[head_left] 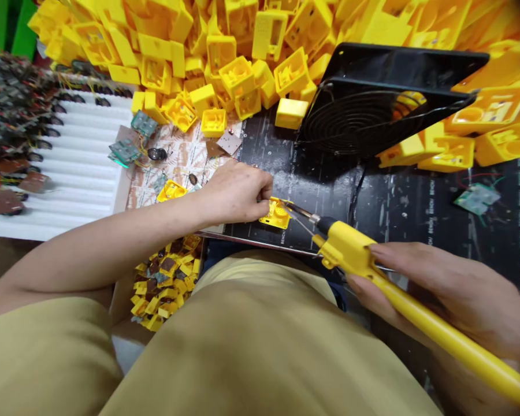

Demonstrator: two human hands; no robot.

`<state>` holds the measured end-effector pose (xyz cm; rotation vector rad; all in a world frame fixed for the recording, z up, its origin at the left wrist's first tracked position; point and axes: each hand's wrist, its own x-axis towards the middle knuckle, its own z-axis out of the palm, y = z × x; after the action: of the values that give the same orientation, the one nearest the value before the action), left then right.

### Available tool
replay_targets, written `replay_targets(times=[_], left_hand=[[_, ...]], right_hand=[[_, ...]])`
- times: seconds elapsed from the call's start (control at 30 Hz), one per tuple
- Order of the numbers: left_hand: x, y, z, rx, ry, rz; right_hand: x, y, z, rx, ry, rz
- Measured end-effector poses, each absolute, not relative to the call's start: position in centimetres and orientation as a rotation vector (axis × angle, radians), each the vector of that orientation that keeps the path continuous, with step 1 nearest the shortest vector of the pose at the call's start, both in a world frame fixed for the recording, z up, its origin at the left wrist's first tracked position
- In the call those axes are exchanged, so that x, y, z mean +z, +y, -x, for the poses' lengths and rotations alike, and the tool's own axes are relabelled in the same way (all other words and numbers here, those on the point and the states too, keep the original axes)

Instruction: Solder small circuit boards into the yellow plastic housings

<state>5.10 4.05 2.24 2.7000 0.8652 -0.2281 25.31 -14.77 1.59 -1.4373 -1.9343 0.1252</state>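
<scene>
My left hand (236, 190) is closed, pinching a small yellow plastic housing (276, 214) down on the black mat (398, 208). In my right hand (450, 294), fingers wrapped round its handle, is a yellow soldering iron (416, 300). The iron's metal tip (295, 209) touches the housing at its right side. A thin wire runs along beside the tip. My forearm crosses from the lower left.
A big heap of yellow housings (225, 63) fills the back. A black fan (372, 104) leans behind the mat. Green circuit boards (132, 141) and a white ribbed tray (82, 173) lie left. A box of assembled yellow parts (164, 283) sits by my knee.
</scene>
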Motion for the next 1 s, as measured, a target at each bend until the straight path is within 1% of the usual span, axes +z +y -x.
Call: replay_targets(times=[0.1, 0.23, 0.43, 0.6, 0.77, 0.87, 1.0], left_hand=[[2.4, 4.0, -5.3, -0.27, 0.864, -2.71], [2.5, 4.1, -5.6, -0.325, 0.876, -2.71], [2.8, 4.3, -6.0, -0.374, 0.823, -2.728], [3.1, 4.4, -6.1, -0.393, 0.79, -2.728], [3.1, 4.5, -6.2, -0.423, 0.805, -2.723], [3.2, 4.5, -6.2, -0.444, 0.811, -2.727], [3.3, 4.5, -6.2, -0.457, 0.796, -2.746]], right_hand=[[1.9, -14.2, -24.7, 0.164, -1.989, 1.295], [2.3, -14.3, -24.7, 0.183, -2.049, 1.384], [2.3, -13.2, -24.5, 0.005, -2.125, 1.236], [3.2, -13.7, -25.5, 0.121, -2.085, 1.33], [3.7, -13.4, -25.9, 0.087, -2.111, 1.359], [3.7, -12.9, -25.7, 0.1, -2.101, 1.389], [3.0, -12.9, -25.1, 0.207, -2.092, 1.421]])
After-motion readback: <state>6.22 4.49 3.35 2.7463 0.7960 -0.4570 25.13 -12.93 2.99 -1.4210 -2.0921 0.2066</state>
